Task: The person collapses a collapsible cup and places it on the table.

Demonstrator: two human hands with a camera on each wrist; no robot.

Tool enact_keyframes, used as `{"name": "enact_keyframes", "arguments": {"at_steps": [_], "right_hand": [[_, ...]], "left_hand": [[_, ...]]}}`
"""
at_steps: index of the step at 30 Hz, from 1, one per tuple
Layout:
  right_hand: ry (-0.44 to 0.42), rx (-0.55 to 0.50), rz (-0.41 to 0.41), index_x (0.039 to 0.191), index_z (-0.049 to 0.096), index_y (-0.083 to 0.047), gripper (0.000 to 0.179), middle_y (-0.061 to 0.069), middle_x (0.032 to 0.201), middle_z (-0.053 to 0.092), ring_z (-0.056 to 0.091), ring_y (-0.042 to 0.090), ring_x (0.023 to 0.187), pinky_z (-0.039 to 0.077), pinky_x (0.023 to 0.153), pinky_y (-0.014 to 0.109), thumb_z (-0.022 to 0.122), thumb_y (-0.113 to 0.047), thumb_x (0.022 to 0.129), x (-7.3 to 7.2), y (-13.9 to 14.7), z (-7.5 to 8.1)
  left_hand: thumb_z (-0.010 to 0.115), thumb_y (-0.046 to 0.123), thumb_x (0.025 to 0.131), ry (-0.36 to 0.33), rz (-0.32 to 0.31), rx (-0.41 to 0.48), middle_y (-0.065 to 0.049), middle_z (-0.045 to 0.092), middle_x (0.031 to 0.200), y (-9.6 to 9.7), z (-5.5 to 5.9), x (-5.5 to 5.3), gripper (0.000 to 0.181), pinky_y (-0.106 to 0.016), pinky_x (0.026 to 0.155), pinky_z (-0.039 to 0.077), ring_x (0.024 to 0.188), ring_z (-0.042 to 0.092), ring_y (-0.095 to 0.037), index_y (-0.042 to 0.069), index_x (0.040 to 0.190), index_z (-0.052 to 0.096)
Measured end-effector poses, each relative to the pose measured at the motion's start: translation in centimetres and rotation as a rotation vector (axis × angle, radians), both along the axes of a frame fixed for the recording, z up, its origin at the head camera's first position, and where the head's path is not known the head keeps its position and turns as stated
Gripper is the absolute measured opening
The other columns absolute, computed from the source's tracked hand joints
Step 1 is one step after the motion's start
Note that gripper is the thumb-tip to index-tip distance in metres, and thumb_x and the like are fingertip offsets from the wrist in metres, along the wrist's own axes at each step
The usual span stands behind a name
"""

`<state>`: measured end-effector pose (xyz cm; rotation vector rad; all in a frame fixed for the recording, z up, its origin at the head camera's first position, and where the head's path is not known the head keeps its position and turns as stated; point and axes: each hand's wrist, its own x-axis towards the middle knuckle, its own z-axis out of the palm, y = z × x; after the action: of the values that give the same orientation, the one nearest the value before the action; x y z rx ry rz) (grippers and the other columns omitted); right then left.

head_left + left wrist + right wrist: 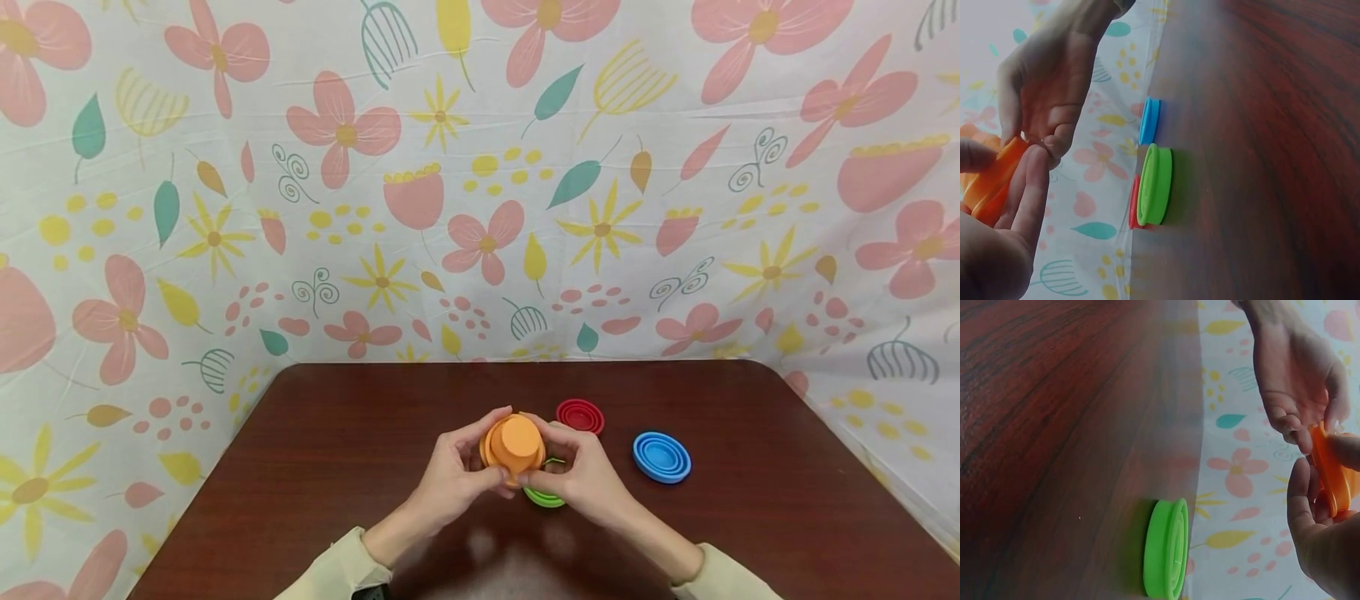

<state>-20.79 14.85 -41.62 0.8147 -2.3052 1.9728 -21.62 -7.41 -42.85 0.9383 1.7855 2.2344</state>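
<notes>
Both hands hold an orange collapsible silicone cup point(519, 439) above the table. Its narrow base stands out toward the head camera, so it is at least partly extended. My left hand point(459, 463) grips the rim from the left, thumb on the near side and fingers behind. From the right, my right hand point(576, 465) pinches the same rim, the two thumbs close together. In the left wrist view the cup's rim point(999, 178) lies between thumb and fingers. A flattened green cup point(545, 499) is partly hidden behind the right hand.
A flattened red cup point(580, 416) lies just beyond the right hand, and a flattened blue cup point(662, 457) farther right. The dark brown wooden table point(360, 417) ends at the back against a floral cloth point(480, 250).
</notes>
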Motion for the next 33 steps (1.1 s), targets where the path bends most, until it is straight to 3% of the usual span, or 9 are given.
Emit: {"name": "enact_keyframes", "arguments": {"at_steps": [4,7,18,27,33], "right_hand": [[-0.004,0.011,-0.012,0.150,0.058,-0.006,0.072,0.015,0.122,0.067,0.072,0.023,0.111,0.061,0.089,0.035,0.087,-0.005,0.084,0.1,-0.1,0.0],[-0.001,0.009,0.007,0.150,0.059,-0.007,0.070,0.016,0.123,0.067,0.073,0.024,0.111,0.062,0.088,0.036,0.086,-0.006,0.086,0.0,0.1,0.2],[0.000,-0.005,0.081,0.153,0.057,-0.012,0.072,0.014,0.135,0.064,0.071,0.028,0.115,0.062,0.088,0.040,0.085,-0.004,0.088,-0.1,0.7,0.4],[-0.018,-0.037,0.140,0.155,0.053,-0.009,0.072,0.019,0.145,0.059,0.069,0.028,0.120,0.061,0.091,0.040,0.083,-0.001,0.090,-0.1,0.9,0.2],[-0.030,-0.037,0.170,0.157,0.050,-0.007,0.070,0.020,0.152,0.053,0.067,0.026,0.122,0.060,0.094,0.039,0.078,0.000,0.093,-0.3,1.2,0.2]], "left_hand": [[0.066,-0.019,0.085,0.013,0.020,-0.024,-0.021,0.065,0.137,0.1,-0.1,-0.1,0.076,-0.042,0.068,0.065,0.090,0.073,-0.021,0.008,0.155,0.053],[0.067,-0.017,0.087,0.017,0.000,-0.028,-0.021,0.065,0.137,-0.1,0.0,-0.1,0.074,-0.042,0.070,0.066,0.092,0.073,-0.022,0.007,0.156,0.052],[0.068,-0.012,0.095,0.029,-0.191,-0.021,-0.017,0.062,0.142,-1.3,0.4,-0.6,0.074,-0.042,0.080,0.065,0.090,0.074,-0.023,0.005,0.161,0.041],[0.066,-0.014,0.093,0.056,-0.195,-0.034,-0.021,0.058,0.145,-1.9,0.5,-0.5,0.074,-0.043,0.080,0.065,0.086,0.074,-0.022,0.000,0.161,0.039],[0.066,-0.014,0.093,0.040,-0.180,-0.038,-0.018,0.061,0.142,-1.9,0.4,-0.5,0.074,-0.042,0.080,0.064,0.086,0.075,-0.023,0.003,0.161,0.042]]}}
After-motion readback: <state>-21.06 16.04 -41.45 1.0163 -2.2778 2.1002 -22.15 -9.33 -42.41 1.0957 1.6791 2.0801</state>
